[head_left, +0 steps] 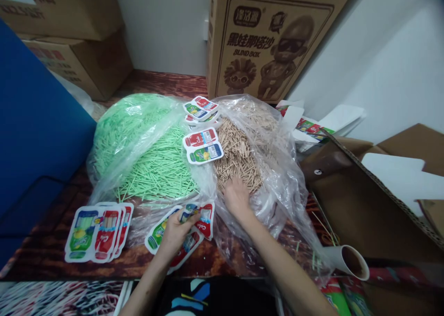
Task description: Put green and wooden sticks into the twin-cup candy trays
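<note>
Cardboard box (274,39) stands at the back, behind two clear plastic bags: green sticks (152,163) left, tan sticks (239,154) right. Printed packets (99,233) lie stacked on the table's (41,256) left side. Left hand (176,230) pinches a packet (204,219) between thumb and fingers; right hand (237,198) digs curled fingers into the tan sticks.

Both bare forearms reach up from the near edge. The left hand (176,230) sits low and near, fingers curled closed in a grip with the thumb on top. The right hand (237,197) stretches farther, palm down, fingers bent downward.
</note>
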A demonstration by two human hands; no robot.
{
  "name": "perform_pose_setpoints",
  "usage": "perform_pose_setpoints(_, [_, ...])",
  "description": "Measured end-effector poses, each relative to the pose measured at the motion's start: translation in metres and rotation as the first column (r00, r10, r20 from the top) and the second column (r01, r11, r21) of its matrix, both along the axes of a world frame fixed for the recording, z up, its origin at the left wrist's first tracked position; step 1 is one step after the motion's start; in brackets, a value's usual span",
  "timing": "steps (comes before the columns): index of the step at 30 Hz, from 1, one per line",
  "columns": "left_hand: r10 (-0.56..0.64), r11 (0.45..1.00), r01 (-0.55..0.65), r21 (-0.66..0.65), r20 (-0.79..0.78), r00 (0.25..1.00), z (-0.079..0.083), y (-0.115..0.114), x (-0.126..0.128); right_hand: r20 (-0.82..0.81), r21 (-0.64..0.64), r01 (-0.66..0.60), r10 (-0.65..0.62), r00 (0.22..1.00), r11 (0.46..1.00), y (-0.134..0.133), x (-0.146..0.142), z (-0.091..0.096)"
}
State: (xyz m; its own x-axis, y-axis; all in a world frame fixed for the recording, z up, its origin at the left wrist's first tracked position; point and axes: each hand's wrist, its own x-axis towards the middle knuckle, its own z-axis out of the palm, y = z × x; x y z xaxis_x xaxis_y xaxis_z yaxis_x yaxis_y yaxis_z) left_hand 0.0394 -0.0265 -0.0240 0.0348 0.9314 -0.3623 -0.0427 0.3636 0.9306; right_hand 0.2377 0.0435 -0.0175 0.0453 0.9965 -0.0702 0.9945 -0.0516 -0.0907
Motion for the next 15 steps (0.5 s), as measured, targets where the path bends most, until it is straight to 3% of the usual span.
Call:
perform_pose_setpoints(3, [0.008, 1.000, -0.008, -0.008, 0.021, 1.000, 0.005, 0.001, 0.002, 0.027, -0.037, -0.023, 0.024, 0.999, 0.999, 0.004, -0.012, 0.002])
perform_pose_setpoints(8, [0.041, 0.999, -0.040, -0.026, 0.039, 0.998, 0.006, -0.001, -0.001, -0.060, -0.065, 0.033, -0.037, 0.998, 0.997, 0.006, -0.012, 0.001])
perform_pose_setpoints(12, [0.067, 0.997, -0.065, -0.042, 0.044, 0.997, 0.000, -0.004, -0.010, -0.232, -0.131, 0.087, -0.116, 0.966, 0.988, 0.006, 0.006, -0.003])
perform_pose_setpoints(15, [0.077, 0.994, -0.072, -0.078, 0.070, 0.995, -0.005, -0.005, -0.013, -0.426, -0.234, 0.121, -0.213, 0.879, 0.965, 0.008, 0.027, -0.004])
